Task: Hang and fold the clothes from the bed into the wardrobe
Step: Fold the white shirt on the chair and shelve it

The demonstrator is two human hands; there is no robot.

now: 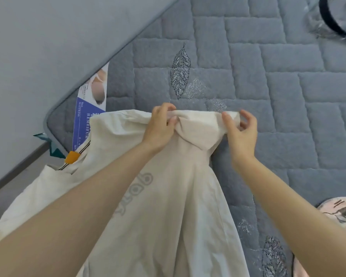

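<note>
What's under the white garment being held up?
The grey quilted mattress shows around the white garment; the blue mattress label runs under its left edge. Whatever lies beneath its middle is covered.

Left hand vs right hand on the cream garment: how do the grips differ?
Left hand has its fingers curled over a bunched fold of the cream garment; right hand pinches the end of the edge between thumb and fingertips, fingers arched and more spread. Left hand sits over the cloth; right hand sits at its side, with the grey mattress behind it. Shared: both hold the same top edge, forearms bare.
</note>
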